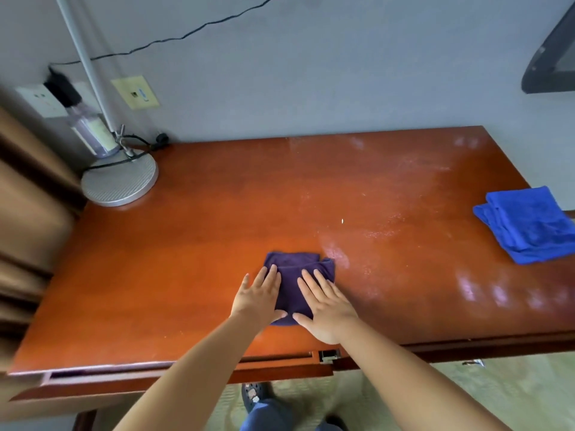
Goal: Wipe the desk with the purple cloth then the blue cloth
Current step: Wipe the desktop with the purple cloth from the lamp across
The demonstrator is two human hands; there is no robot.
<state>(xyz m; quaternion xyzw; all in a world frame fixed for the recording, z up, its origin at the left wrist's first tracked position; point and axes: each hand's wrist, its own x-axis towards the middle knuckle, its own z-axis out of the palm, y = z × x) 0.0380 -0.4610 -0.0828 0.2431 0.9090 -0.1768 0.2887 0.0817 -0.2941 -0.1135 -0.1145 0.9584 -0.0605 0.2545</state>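
Both hands are lying flat, fingers straight and slightly spread, on the folded purple cloth [297, 275], which is resting on the desk [193, 244] close to its near edge. The left hand [259, 298] is pressing on the cloth's left side, with its outer fingers reaching past the cloth onto bare wood, and the right hand [326, 307] is pressing on the cloth's right side; the two thumbs are pointing toward each other over the cloth's near edge, close but not touching. Neither hand is curling around the fabric, so the cloth is being held down by open palms and straight fingers only. The blue cloth [529, 225] is lying folded well off to the right of the right hand, near the desk's right edge and partly cut off by the picture's border. Between the right hand and the blue cloth the wood is showing pale, dusty smears and bright patches of reflected light. Far ahead and to the left of the left hand, a lamp's round silver base [119, 181] is sitting at the desk's back corner, with a black cord [174, 42] running up the wall behind it.
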